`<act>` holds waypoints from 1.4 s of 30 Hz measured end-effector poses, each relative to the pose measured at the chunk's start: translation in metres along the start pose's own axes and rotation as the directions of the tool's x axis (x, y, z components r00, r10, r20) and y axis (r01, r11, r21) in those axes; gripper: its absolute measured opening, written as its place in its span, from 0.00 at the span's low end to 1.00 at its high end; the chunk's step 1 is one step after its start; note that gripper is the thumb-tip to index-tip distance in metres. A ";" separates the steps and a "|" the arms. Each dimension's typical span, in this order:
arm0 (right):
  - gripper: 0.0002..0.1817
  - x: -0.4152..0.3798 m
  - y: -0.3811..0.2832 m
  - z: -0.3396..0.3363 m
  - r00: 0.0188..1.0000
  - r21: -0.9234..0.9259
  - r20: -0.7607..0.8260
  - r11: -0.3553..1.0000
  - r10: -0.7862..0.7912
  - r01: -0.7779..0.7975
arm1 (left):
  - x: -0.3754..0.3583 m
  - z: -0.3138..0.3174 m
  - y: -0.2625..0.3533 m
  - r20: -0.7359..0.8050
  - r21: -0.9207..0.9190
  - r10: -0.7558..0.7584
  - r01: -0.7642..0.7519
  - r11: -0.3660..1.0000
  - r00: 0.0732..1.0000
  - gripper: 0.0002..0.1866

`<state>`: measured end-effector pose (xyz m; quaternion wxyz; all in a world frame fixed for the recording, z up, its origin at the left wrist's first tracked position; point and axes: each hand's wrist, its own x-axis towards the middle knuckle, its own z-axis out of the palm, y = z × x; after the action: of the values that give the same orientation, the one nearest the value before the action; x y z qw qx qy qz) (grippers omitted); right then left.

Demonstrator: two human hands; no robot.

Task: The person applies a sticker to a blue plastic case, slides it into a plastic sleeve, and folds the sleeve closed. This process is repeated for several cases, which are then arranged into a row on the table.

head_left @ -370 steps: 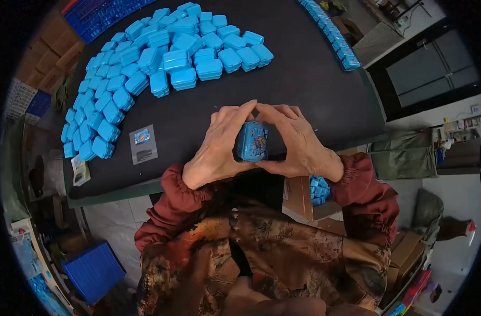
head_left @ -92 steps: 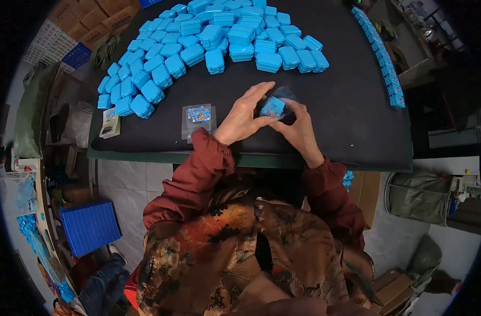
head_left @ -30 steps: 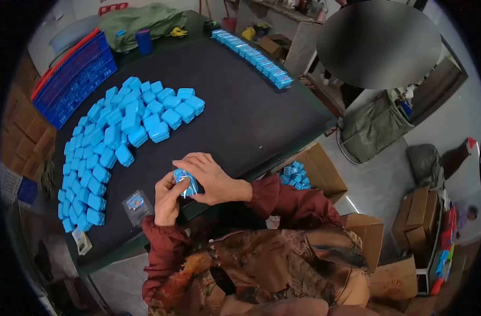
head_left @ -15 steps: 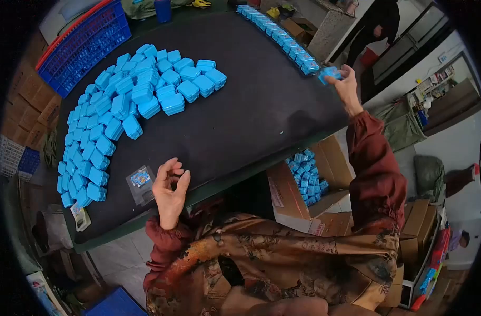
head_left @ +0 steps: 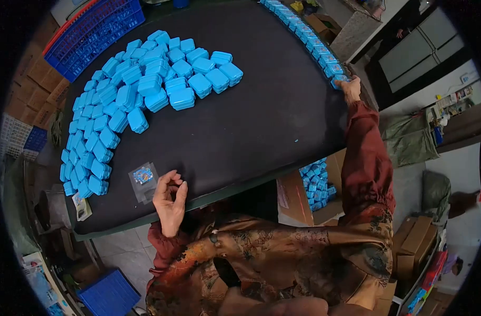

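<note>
At the right edge of the table, my right hand (head_left: 351, 89) grips a small blue box (head_left: 337, 80) at the near end of a row of blue boxes (head_left: 307, 38) with printed tops. My left hand (head_left: 170, 204) rests palm up by the table's front edge, fingers loosely curled, thumb apart, nothing visible in it. Just left of it lies a stack of clear sheets with a colourful printed sticker (head_left: 143, 175). A large heap of plain blue boxes (head_left: 125, 97) covers the left part of the table.
A blue crate with a red rim (head_left: 93, 39) stands behind the heap on the dark table (head_left: 240, 131). Below the front edge is a cardboard carton (head_left: 295, 203) full of blue boxes. A small printed packet (head_left: 82, 208) lies at the left corner. More cartons (head_left: 411, 239) stand right.
My right hand has brought its blue box up against the near end of the row. My left hand stays near the sheets. The camera view has shifted slightly.
</note>
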<state>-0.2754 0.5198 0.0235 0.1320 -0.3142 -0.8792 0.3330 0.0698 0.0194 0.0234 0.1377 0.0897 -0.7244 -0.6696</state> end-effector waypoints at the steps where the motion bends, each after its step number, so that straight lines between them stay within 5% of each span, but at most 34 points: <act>1: 0.52 0.004 0.002 0.005 1.000 -0.003 0.008 1.000 0.000 0.000 | 0.000 0.000 -0.001 0.005 0.021 0.003 -0.003 1.000 1.000 0.15; 4: 0.52 0.002 0.000 0.009 0.999 0.017 -0.011 0.999 -0.032 0.032 | 0.000 0.001 -0.001 0.015 0.047 0.031 -0.032 0.998 0.999 0.15; 6: 0.53 -0.027 -0.012 -0.004 0.992 -0.272 -0.039 0.956 -0.120 0.105 | 0.000 0.002 -0.001 0.011 0.028 0.062 -0.063 0.998 0.998 0.16; 7: 0.55 -0.029 -0.009 -0.010 0.954 -0.352 -0.034 0.897 -0.296 0.266 | 0.000 0.000 0.000 -0.014 0.020 0.062 -0.062 0.998 0.998 0.16; 8: 0.58 -0.017 -0.007 -0.008 0.959 -0.432 -0.063 0.874 -0.275 0.223 | 0.001 -0.004 0.001 -0.072 -0.003 0.096 -0.097 0.995 0.993 0.15; 10: 0.60 -0.005 -0.011 -0.009 0.863 -0.458 -0.148 0.807 -0.482 0.372 | 0.006 -0.024 0.017 -0.183 0.181 0.187 -0.153 0.971 0.965 0.13; 13: 0.46 -0.016 -0.060 -0.008 0.772 -0.487 -0.003 0.675 -0.636 0.555 | 0.017 -0.061 0.018 -0.287 0.482 0.329 -0.161 0.861 0.900 0.11; 15: 0.34 -0.111 -0.101 -0.005 0.372 0.155 0.277 0.424 -0.886 0.893 | 0.023 -0.084 0.009 -0.236 0.712 0.344 -0.079 0.697 0.909 0.13; 17: 0.26 -0.214 -0.132 0.002 0.006 0.362 0.410 0.169 -0.912 0.917 | 0.028 -0.090 -0.004 -0.156 0.847 0.337 -0.050 0.529 0.928 0.17; 19: 0.27 -0.293 -0.144 0.023 -0.262 0.438 0.363 -0.084 -0.894 0.895 | 0.028 -0.087 -0.008 -0.086 0.888 0.343 -0.084 0.453 0.935 0.21; 21: 0.26 -0.361 -0.154 0.042 -0.324 0.539 0.440 -0.043 -0.837 0.841 | 0.026 -0.083 -0.007 -0.075 0.894 0.329 -0.082 0.440 0.941 0.22; 23: 0.28 -0.409 -0.153 0.075 -0.429 0.571 0.321 -0.189 -0.844 0.799 | 0.023 -0.088 -0.012 -0.086 0.865 0.342 -0.100 0.492 0.936 0.21; 26: 0.28 -0.446 -0.148 0.109 -0.568 0.546 0.344 -0.333 -0.747 0.769 | 0.018 -0.095 -0.017 -0.095 0.818 0.361 -0.134 0.559 0.928 0.19; 37: 0.11 -0.427 -0.111 0.103 -0.505 0.654 0.248 -0.242 -0.827 0.717 | 0.011 -0.090 -0.017 -0.174 0.736 0.497 -0.223 0.639 0.850 0.13; 40: 0.10 -0.429 -0.114 0.107 -0.544 0.667 0.142 -0.326 -0.827 0.669 | 0.001 -0.079 -0.001 -0.359 0.551 0.399 -0.153 0.821 0.844 0.07; 42: 0.12 -0.427 -0.117 0.102 -0.495 0.510 -0.015 -0.433 -0.869 0.744 | -0.008 -0.080 0.005 -0.371 0.437 0.117 0.062 0.897 0.921 0.14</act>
<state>-0.0467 0.1268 0.0159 0.1877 0.6755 -0.6702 0.2435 0.1029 -0.0537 0.0328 0.2639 0.2389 -0.8163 -0.4548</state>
